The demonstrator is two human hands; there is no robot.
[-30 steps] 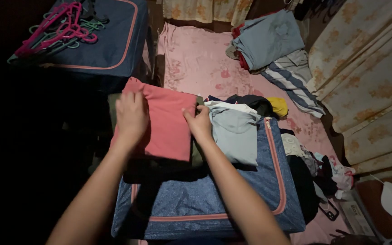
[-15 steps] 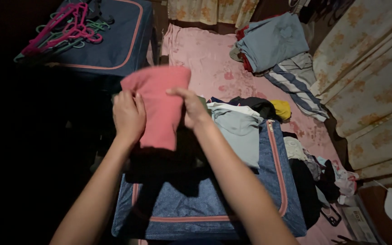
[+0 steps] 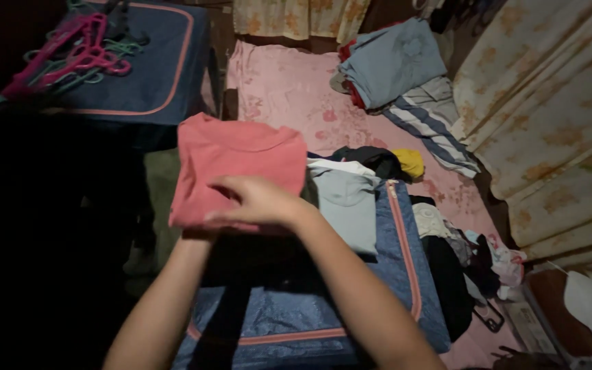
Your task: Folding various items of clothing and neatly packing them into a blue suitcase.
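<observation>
The right hand (image 3: 255,200) lay flat across the front of a folded pink shirt (image 3: 238,161), fingers spread loosely over the cloth and the thumb tucked toward its lower edge, pressing on it rather than closed around it. The left hand was hidden behind the shirt's lower edge, only its forearm (image 3: 166,308) showing, so I cannot tell how its fingers were set. The shirt was held up, lifted clear of the open blue fabric case (image 3: 310,315) with pink piping beneath both arms. Just beside the shirt, on the case, sat a folded light blue shirt (image 3: 347,205), with a dark garment (image 3: 371,159) and a yellow item (image 3: 410,163) behind it. Further out, a pink patterned sheet (image 3: 289,89) covered the bed, carrying a stack of folded blue and striped clothes (image 3: 399,75). At the far left, pink and green hangers (image 3: 70,58) lay on a second blue case (image 3: 152,75). Loose clothes (image 3: 460,260) lay to the right, near patterned curtains (image 3: 549,116).
</observation>
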